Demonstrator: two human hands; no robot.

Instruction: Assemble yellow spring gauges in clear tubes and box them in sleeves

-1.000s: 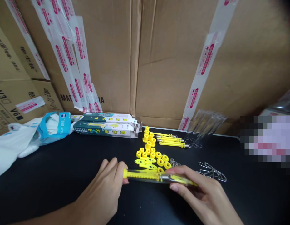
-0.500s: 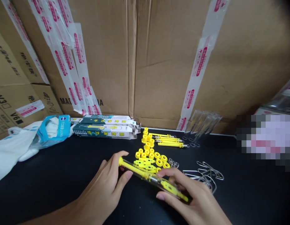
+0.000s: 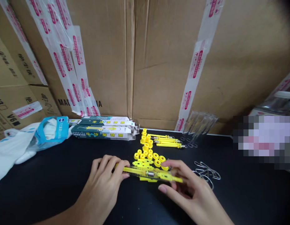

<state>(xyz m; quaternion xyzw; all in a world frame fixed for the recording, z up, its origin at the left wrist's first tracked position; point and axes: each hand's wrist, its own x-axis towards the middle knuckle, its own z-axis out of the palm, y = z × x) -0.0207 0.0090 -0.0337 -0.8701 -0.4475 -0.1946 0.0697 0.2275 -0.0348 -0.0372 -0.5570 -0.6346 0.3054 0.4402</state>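
Note:
A clear plastic tube with yellow inner parts and a metal spring lies almost level just above the black table. My left hand pinches its left end with fingers closed. My right hand grips its right end, thumb below and fingers over the top. Right behind the tube lie several small yellow rings and caps and flat yellow strips.
Finished yellow rods lie further back, with clear sleeves leaning on the cardboard boxes. Bent wire hooks lie at the right. Printed boxes and a blue-white plastic bag sit at the left.
The tube went from level to tilted down at the right, then back to nearly level. Both hands kept hold of its ends and shifted slightly left.

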